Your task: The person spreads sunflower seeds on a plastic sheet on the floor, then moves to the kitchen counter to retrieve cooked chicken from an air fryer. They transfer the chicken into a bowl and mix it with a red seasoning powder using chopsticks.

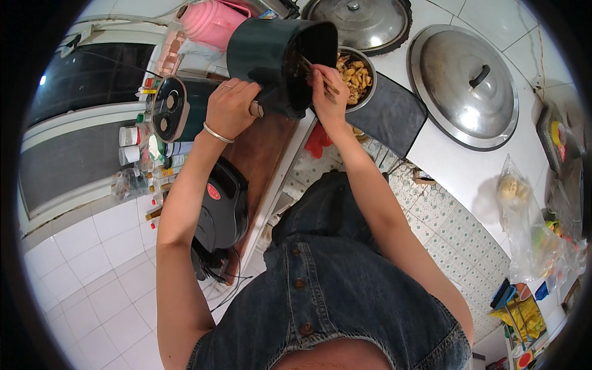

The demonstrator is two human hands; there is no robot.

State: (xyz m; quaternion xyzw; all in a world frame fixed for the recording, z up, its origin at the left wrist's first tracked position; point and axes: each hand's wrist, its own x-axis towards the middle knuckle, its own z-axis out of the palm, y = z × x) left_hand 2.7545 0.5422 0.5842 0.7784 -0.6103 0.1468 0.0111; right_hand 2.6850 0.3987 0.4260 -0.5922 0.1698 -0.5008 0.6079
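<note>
My left hand (232, 104) is closed around the handle (256, 110) of a dark green air fryer basket (259, 53). The basket is tipped on its side, its mouth facing right. In my right hand (332, 99) are what look like wooden chopsticks (330, 85), reaching into the mouth; the basket's contents are mostly in shadow. Just beyond that hand, a round metal bowl (373, 83) holds browned pieces of cooked food (356, 76). The matching air fryer body (194, 108) stands left of my left hand, with two dials on its top.
A large metal lid (462, 88) covers a stove opening at right; another lid (356, 23) lies at the back. A pink thermos (210, 25) stands back left. Bottles and jars (159, 173) line the wall. A black appliance (224, 208) sits on the brown tabletop (266, 152).
</note>
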